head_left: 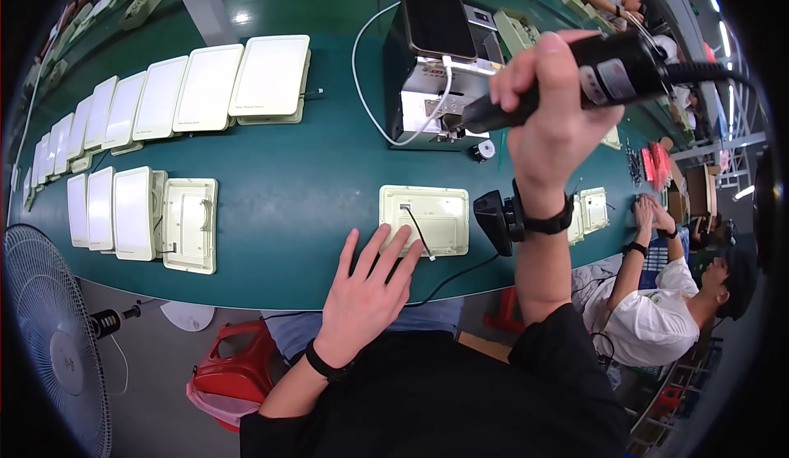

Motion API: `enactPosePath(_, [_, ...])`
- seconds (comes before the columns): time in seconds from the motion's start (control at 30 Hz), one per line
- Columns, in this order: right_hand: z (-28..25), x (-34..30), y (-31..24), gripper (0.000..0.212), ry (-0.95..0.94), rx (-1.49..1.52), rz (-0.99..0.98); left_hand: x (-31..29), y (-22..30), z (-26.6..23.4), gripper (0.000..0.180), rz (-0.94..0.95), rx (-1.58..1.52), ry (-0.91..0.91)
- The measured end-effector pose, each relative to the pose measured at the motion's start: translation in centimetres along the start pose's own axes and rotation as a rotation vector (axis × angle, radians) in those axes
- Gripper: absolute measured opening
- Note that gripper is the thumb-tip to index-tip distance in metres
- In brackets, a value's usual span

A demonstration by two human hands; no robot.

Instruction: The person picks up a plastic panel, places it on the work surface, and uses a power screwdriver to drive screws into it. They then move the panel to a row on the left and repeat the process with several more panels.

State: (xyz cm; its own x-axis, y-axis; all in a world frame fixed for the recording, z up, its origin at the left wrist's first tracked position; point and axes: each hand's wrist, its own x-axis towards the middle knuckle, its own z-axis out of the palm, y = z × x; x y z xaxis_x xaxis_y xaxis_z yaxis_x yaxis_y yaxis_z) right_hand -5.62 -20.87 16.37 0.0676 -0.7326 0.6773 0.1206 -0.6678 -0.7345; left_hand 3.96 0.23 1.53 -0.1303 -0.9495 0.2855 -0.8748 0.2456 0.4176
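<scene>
My right hand (pixel 552 105) is wrapped round a black corded electric screwdriver (pixel 612 72). The tool's front end points left and down, at the metal front of a box-shaped screw feeder (pixel 436 101); I cannot tell whether the bit touches it. My left hand (pixel 366 298) lies flat with fingers spread, its fingertips on the lower left part of a cream plastic housing (pixel 448 220). That housing sits open side up on the table, and a short black cable (pixel 420 234) with a small white connector runs across it.
On the green table (pixel 288 211), white-fronted panels (pixel 267 76) lean in a long row at the left. Nearer stand a few more panels and an open housing (pixel 191 226). A phone (pixel 436 14) rests on the feeder. A fan (pixel 62 351) stands left; a co-worker (pixel 657 310) sits right.
</scene>
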Motion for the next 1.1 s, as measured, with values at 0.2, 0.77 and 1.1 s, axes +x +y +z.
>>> enactPosePath(0.2, [-1.4, -3.1, 0.0, 0.011, -0.004, 0.120, 0.155, 0.0, -0.3, 0.3, 0.056, 0.013, -0.015, 0.027])
enactPosePath(0.77, [-3.0, -3.0, -1.3, 0.016, -0.010, 0.128, 0.164, 0.2, -0.3, 0.4, 0.055, 0.002, -0.020, 0.013])
enactPosePath(1.1, [-7.8, -8.3, -3.1, 0.022, -0.050, 0.092, 0.230, 0.4, -0.2, 0.3, 0.055, 0.005, -0.015, -0.006])
